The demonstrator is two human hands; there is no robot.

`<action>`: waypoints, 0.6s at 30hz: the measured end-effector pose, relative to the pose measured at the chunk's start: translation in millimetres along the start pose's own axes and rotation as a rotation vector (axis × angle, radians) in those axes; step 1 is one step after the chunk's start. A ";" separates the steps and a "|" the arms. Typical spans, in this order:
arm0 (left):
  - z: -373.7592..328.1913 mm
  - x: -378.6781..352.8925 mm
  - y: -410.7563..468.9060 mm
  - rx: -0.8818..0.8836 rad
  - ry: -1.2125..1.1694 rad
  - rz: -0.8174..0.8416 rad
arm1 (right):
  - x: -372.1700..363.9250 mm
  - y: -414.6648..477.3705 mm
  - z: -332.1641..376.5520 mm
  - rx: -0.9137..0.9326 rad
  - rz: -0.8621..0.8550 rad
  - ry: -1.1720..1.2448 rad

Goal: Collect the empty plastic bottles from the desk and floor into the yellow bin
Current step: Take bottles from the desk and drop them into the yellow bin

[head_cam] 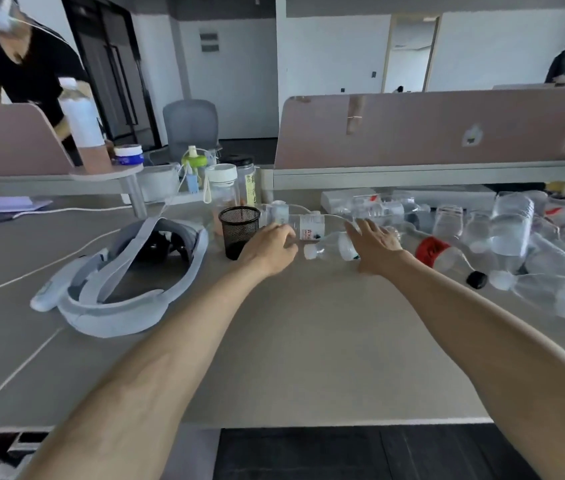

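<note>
Clear plastic is the target of both hands. The left hand (269,247) has its fingers curled at a clear plastic bottle with a white printed label (310,226), which lies on its side on the grey desk (309,341). The back of the hand hides the fingertips, so whether it has closed on that bottle cannot be told. The right hand (376,242) is spread palm down with straight fingers and holds nothing. It is over the far end of a second clear bottle with a white cap (329,247), which lies between the two hands with its cap towards the left hand.

Just left of the left hand stands a black mesh pen cup (239,230), very near the knuckles. Further left lies a pale grey headset with a strap (128,282). To the right of the right hand, a clear bottle with a red label (430,251) lies nearest, and beyond it is a loose heap of clear empty bottles (516,233). The yellow bin is not in view.

Assessment: the step in hand is a pick from the desk, and most of the task appears to remain.

Recommendations:
- Wrap each bottle round its middle, not its cap. Empty bottles are light and likely to roll or skid under a flat palm.
- Lift the left bottle straight up so that the pen cup is not tipped.
- Take one bottle per hand.
- Locate the bin before turning.
</note>
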State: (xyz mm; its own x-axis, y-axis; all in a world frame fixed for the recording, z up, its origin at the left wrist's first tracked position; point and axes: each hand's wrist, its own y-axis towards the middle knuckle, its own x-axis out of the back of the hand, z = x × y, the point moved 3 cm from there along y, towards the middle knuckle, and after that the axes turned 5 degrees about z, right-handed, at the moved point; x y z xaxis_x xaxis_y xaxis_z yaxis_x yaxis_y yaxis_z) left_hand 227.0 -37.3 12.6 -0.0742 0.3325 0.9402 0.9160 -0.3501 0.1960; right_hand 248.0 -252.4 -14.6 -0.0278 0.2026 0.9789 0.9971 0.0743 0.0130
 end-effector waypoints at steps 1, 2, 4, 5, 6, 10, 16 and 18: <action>0.3 -0.4 5.2 -0.008 0.009 -0.002 | -0.5 4.4 -0.5 0.005 -0.004 0.014; 0.6 -0.6 11.4 -0.017 0.020 -0.010 | -0.6 8.0 -1.3 0.003 -0.016 0.022; 0.6 2.3 22.3 -0.030 0.033 -0.049 | -0.7 12.3 -3.9 0.003 -0.043 0.024; 0.3 4.8 26.4 -0.029 0.030 -0.070 | 0.0 13.2 -5.3 0.011 -0.060 0.019; -0.3 6.7 30.1 -0.029 0.025 -0.087 | 1.6 12.6 -7.1 0.020 -0.076 0.013; -4.4 15.1 36.4 -0.015 0.011 -0.163 | 14.0 2.5 -14.1 0.036 -0.082 0.010; -8.5 12.0 54.9 0.040 0.066 -0.223 | 32.7 -18.1 -41.1 -0.128 -0.180 0.169; -9.9 -0.1 66.1 0.028 0.140 -0.144 | 32.3 -25.1 -47.8 -0.180 -0.183 0.336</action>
State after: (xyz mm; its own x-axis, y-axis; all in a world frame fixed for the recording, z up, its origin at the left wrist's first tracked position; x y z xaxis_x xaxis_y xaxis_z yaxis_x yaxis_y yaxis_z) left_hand 283.7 -69.1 28.2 -0.2576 0.2516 0.9329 0.9025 -0.2824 0.3253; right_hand 225.4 -294.4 26.5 -0.2113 -0.1303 0.9687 0.9749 -0.0987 0.1994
